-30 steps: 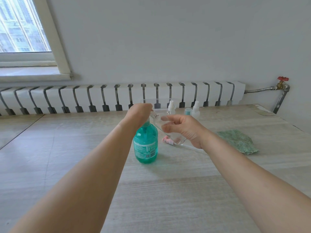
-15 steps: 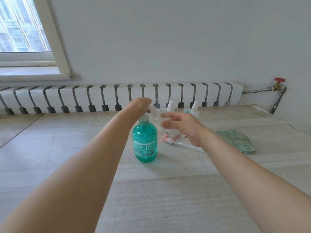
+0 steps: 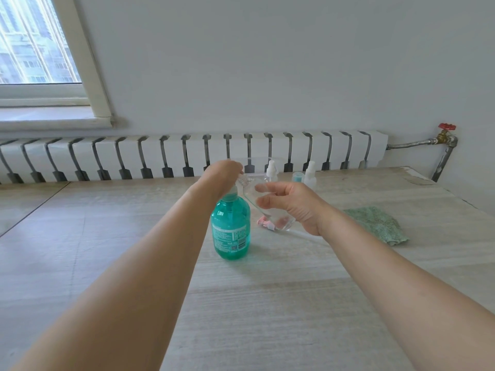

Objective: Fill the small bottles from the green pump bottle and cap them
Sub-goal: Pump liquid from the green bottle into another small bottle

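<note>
Pump bottle: green pump bottle (image 3: 231,228) stands upright on the wooden table (image 3: 241,317), near the middle, its label toward the camera.
Left hand: left hand (image 3: 223,175) sits on top of the pump head, fingers curled down over it; the head itself is hidden beneath them.
Right hand: right hand (image 3: 290,203) grasps a clear small bottle (image 3: 263,207), tilted so its open neck leans toward the pump spout just under the left hand.
Step in hand: filling, by my reading; neck and spout look to be touching, though glare on the clear plastic makes that hard to confirm.
Fill level: little or no green shows in the held bottle, so filling is likely at its start.
Next move: a firm downward press on the pump while the right hand keeps the neck under the spout; then the cap goes on.
Cap: a pink pump cap with white tube (image 3: 267,224) lies on the table just behind the held bottle, probably its own.
Other bottles: two white spray bottles (image 3: 271,171) and a small blue-capped vial (image 3: 297,177) stand near the far edge.
Cloth: a green cloth (image 3: 377,223) lies to the right, well apart.
Obstacles: nothing blocks the press; spill risk lies in the neck slipping off the spout.
</note>
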`<state>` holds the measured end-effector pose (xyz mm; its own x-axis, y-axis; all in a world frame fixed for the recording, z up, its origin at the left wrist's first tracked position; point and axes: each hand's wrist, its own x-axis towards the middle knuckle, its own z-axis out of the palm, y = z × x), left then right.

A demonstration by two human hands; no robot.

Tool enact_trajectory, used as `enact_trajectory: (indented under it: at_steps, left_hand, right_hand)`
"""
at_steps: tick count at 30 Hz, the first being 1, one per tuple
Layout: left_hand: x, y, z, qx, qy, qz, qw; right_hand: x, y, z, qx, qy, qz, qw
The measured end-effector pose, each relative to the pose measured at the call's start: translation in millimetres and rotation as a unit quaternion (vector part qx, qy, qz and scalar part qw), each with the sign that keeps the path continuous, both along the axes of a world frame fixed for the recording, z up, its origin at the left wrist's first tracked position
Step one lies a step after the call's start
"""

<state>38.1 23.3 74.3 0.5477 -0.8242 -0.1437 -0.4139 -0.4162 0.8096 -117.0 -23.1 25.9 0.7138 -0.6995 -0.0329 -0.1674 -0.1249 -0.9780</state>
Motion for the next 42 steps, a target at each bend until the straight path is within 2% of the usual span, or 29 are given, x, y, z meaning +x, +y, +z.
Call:
enact_trajectory:
  at_steps: [5,8,12,15,19,26,29,32,38,42]
  left_hand:
    - [0,1,-8,0.037,0.02,0.04,0.998]
    - [-1,2,-4,0.043,-0.021,0.007,0.999]
    - [1,1,-1,-0.004,-0.015,-0.009,1.0]
    - [0,5,5,-0.005,-0.014,0.004,1.0]
    - [3,4,10,-0.029,-0.011,-0.024,0.999]
    - [-1,5,2,-0.006,-0.014,-0.026,1.0]
    - [-2,5,-2,0.023,0.004,0.02,1.0]
    - [-2,4,-4,0.031,0.006,0.027,0.999]
    - [-4,7,-1,0.021,0.017,0.037,0.999]
    - [-6,9,4,0.004,0.001,0.002,1.0]
  right_hand:
    - [0,-2,-3,-0.001,0.002,0.007,1.0]
    - [-1,-1,-1,-0.008,0.007,0.006,1.0]
    - [-3,2,2,-0.014,0.013,-0.003,1.0]
    - [-3,3,5,-0.005,-0.003,-0.006,1.0]
    - [-2,3,8,-0.01,-0.003,-0.007,1.0]
    - [0,-2,2,-0.003,0.01,0.0,1.0]
    - [0,-4,-1,-0.001,0.016,0.003,1.0]
    - [1,-4,-2,0.008,0.011,0.008,1.0]
    - [-1,1,1,-0.01,0.01,0.008,1.0]
    - [-2,4,2,-0.011,0.012,0.002,1.0]
